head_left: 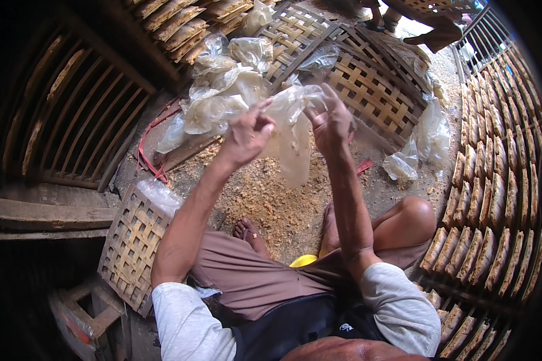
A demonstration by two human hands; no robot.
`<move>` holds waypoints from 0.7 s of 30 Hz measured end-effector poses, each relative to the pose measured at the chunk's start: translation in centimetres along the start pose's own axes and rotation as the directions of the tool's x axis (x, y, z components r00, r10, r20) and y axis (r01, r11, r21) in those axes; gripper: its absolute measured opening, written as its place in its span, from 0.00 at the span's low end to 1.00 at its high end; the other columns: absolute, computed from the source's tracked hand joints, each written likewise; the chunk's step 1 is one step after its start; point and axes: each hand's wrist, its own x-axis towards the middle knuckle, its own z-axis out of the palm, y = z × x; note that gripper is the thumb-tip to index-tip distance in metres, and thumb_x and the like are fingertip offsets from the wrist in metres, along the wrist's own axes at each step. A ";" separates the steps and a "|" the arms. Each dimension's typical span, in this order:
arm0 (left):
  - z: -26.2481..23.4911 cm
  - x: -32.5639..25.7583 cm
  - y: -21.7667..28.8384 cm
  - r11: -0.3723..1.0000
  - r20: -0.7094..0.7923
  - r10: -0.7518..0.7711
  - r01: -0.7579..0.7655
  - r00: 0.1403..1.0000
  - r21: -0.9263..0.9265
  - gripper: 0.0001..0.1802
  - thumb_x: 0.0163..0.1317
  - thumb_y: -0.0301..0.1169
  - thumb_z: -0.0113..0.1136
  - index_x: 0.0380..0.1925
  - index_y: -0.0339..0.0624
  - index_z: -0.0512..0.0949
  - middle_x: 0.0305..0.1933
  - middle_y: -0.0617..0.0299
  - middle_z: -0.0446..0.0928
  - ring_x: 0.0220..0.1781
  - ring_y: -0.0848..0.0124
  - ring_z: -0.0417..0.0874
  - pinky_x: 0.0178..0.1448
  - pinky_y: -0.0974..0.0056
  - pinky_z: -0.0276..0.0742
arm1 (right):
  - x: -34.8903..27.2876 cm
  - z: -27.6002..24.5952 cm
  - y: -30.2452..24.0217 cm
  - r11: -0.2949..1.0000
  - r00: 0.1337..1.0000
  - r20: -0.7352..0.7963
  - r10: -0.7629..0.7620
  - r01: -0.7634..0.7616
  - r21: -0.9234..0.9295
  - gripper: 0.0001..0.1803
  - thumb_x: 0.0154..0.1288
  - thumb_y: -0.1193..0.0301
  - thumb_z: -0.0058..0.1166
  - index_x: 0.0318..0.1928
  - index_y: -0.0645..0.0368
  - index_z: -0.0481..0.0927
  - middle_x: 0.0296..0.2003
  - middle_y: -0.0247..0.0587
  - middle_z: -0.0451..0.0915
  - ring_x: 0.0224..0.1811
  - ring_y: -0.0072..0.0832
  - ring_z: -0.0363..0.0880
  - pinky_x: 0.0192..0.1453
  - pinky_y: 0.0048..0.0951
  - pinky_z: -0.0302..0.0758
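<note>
A thin, cloudy clear plastic bag (295,144) hangs limp between my two hands, over the crumb-covered floor. My left hand (249,137) is closed at its left edge, thumb and forefinger toward the plastic. On the other side my right hand (333,125) grips the bag's upper right part, with the forefinger raised and slightly blurred. Beyond my hands lies a heap of similar crumpled plastic bags (223,90). Woven bamboo trays (373,90) lean behind the bag, with more plastic (424,141) at their right edge.
Racks hold rows of browned flat slabs (494,198) at the right and more slabs (177,33) at the upper left. A slatted wooden rack (84,108), a woven panel (135,243) and a wooden stool (96,313) stand left. Crumbs (271,204) cover the floor. Another person's leg (436,30) shows far back.
</note>
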 end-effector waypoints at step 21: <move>-3.8 -1.7 -0.7 0.968 -0.226 0.197 -0.226 0.954 -0.109 0.10 0.63 0.25 0.65 0.44 0.39 0.85 0.39 0.63 0.85 0.37 0.77 0.84 0.41 0.71 0.81 | -1.3 -1.2 -0.4 -0.020 0.825 0.563 0.052 0.565 -0.825 0.25 0.58 0.54 0.69 0.55 0.45 0.83 0.59 0.44 0.76 0.62 0.38 0.68 0.64 0.48 0.70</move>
